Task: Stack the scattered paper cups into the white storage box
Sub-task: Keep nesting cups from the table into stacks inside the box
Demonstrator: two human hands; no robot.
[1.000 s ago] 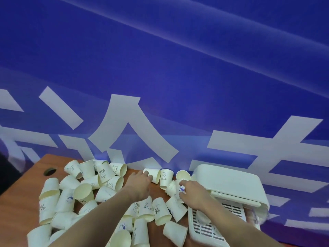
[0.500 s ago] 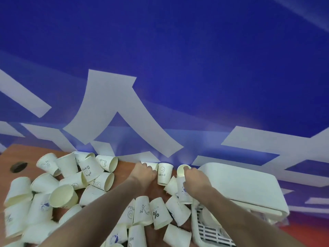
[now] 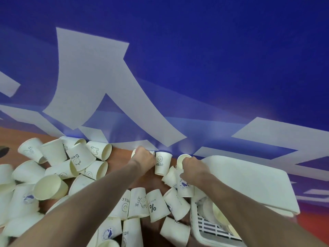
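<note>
Your paper cups (image 3: 138, 205) lie scattered across the table (image 3: 10, 135); the white storage box (image 3: 210, 227) at its right edge holds several cups. Your left hand (image 3: 143, 158) grips 1 far-edge cup (image 3: 133, 152); your right hand (image 3: 195, 169) pinches an upright cup (image 3: 185, 186).
</note>
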